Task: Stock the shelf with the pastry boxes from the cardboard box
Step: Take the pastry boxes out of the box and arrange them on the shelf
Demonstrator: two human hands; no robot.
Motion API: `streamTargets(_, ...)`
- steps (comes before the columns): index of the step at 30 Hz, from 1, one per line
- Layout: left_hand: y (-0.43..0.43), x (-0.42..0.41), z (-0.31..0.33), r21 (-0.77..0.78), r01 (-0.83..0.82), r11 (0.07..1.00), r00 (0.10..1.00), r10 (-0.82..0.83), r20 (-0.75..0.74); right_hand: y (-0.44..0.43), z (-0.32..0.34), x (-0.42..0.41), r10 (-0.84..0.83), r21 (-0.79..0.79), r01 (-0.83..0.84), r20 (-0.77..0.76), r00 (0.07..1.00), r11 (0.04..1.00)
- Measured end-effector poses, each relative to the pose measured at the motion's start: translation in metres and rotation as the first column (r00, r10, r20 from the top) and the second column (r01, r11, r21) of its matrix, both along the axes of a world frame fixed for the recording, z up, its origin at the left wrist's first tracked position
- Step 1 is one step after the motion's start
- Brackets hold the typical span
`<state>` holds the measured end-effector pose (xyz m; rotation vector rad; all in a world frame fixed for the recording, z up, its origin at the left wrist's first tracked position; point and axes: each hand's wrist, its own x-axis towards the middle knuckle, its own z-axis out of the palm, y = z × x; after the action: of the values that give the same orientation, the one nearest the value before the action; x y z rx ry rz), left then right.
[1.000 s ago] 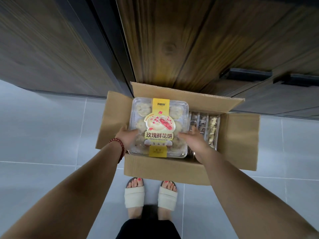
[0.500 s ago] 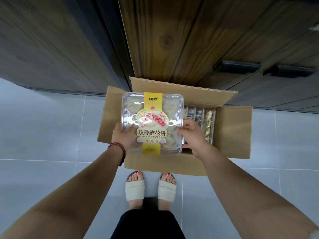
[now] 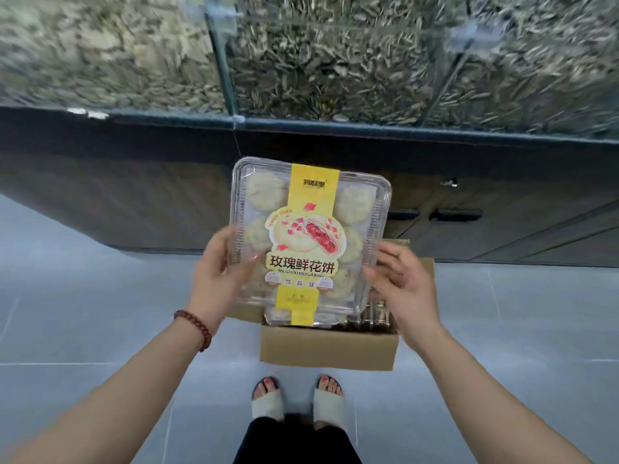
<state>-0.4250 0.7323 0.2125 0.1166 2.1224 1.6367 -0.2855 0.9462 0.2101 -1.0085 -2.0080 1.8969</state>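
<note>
You have lifted the pastry box (image 3: 310,242) clear of the cardboard box (image 3: 328,349); it now hangs just above it, label facing you; your left hand (image 3: 217,272) pinches its left edge, thumb across the lid; your right hand (image 3: 402,283) grips the right edge with curled fingers (image 3: 393,254); one box is bound for the shelf, while more packs (image 3: 378,313) wait inside; grey floor tiles (image 3: 100,296) lie below, with a dark cabinet (image 3: 117,182) and glass-fronted bins (image 3: 335,61) beyond.

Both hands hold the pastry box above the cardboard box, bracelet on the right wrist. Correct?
No: the head view shows the bracelet on the left wrist. Left hand and right hand do hold the pastry box above the cardboard box.
</note>
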Motion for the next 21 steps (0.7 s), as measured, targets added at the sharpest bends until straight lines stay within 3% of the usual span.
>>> streamTargets(5, -0.010, -0.017, 0.109, 0.058, 0.053, 0.997, 0.976, -0.040, -0.213, 0.001, 0.103, -0.008, 0.004, 0.125, 0.017, -0.165, 0.986, 0.992)
streamTargets(13, 0.022, -0.081, 0.278, 0.180, 0.143, 0.973, 0.899, -0.052, -0.436, 0.041, 0.267, -0.064, 0.057, 0.209, 0.043, -0.451, 0.891, 0.977)
streamTargets(21, 0.059, -0.116, 0.368, 0.206, 0.142, 0.968, 0.822, 0.000, -0.569, 0.088, 0.357, -0.116, 0.149, 0.367, 0.070, -0.536, 0.831, 0.928)
